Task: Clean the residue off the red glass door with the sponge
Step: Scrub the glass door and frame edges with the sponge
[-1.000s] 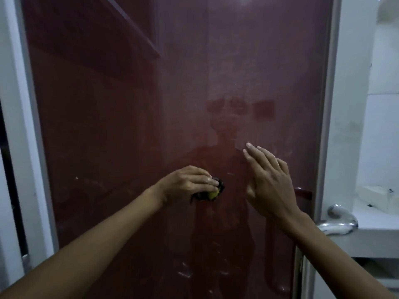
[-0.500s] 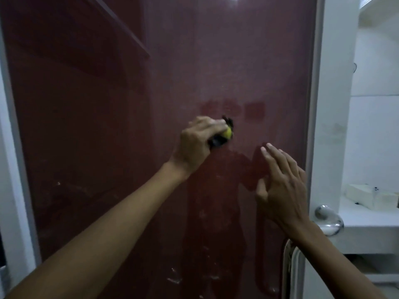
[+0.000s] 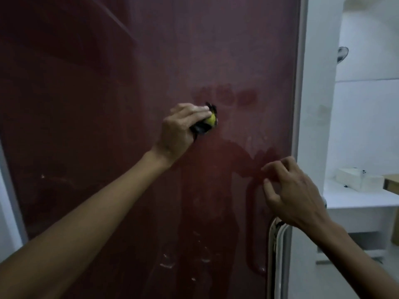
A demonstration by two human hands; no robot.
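Much of the red glass door (image 3: 151, 61) carries a pale, hazy film, so the cleaning is judged to be at an early-to-middle stage. Darker patches, apparently wiped, sit just above and right of the sponge (image 3: 208, 124), and a darker streaked area lies below it, though a reflection of the person overlaps that area and the dim light makes the boundary uncertain. White flecks of residue (image 3: 166, 265) low on the pane are untouched. The left hand (image 3: 181, 130) clamps its curled fingers around the yellow-and-dark sponge and presses it against the glass near mid-height. The right hand (image 3: 293, 195) holds nothing; its fingers are loosely bent, close to the pane beside the white door frame (image 3: 302, 104); contact cannot be confirmed.
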